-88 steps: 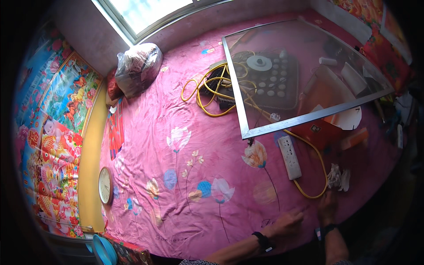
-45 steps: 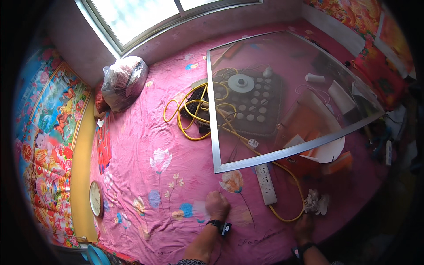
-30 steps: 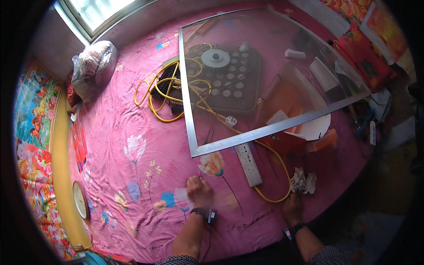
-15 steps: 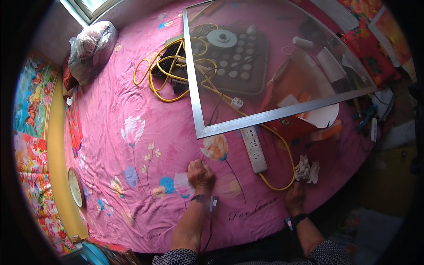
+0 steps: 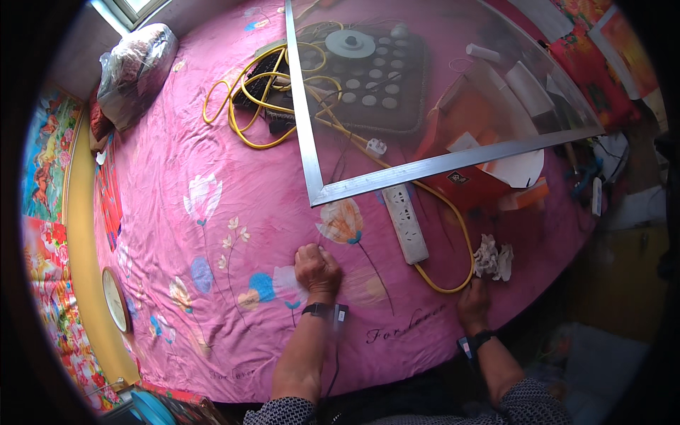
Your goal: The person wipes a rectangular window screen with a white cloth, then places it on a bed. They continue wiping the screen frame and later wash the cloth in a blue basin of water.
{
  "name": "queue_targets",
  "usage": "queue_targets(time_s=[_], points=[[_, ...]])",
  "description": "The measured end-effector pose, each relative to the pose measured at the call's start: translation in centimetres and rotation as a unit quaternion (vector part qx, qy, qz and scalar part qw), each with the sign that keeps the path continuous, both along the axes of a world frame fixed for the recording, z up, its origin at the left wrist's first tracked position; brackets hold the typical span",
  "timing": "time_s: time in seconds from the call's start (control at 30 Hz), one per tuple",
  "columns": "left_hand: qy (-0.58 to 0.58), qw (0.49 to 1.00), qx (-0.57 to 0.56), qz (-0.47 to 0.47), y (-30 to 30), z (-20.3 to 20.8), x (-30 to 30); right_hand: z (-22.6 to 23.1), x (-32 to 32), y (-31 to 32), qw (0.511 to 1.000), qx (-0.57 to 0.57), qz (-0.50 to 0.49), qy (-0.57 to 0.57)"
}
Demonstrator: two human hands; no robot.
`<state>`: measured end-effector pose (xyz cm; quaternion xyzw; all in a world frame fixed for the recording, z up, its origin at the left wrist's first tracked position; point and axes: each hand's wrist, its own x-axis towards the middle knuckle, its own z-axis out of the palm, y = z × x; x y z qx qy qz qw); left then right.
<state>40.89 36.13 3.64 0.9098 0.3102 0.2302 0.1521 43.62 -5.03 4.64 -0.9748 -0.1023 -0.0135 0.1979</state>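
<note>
window (image 5: 134,7) cropped, grip of right hand (image 5: 474,304) unclear

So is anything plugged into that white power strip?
Apparently not: the white power strip shows bare slots along its visible face, with no plug in them.

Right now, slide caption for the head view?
Left hand curled over pink bedspread; right hand by crumpled white wad.

A window (image 5: 136,6) lights the left; lower right lies dim (rim black, curved).
</note>
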Motion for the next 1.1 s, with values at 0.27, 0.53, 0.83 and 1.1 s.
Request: queue_targets(time_s=[0.27,0.53,0.83,1.1], points=[[0.027,0.999,-0.016,0.015,-0.2,0.5,0.1,2.5,0.9,0.7,0.993,0.104,-0.046,0.032],[-0.004,1.0,0.003,0.007,-0.2,0.5,0.0,12.2,5.5,13.8,0.825,0.516,0.026,0.231],[-0.012,1.0,0.005,-0.002,0.0,0.2,0.0,15.9,15.7,28.4,0.546,0.768,-0.031,0.334],[-0.015,1.0,0.003,-0.008,-0.2,-0.1,-0.2,19.7,13.6,23.2,0.6,0.758,-0.024,0.253]])
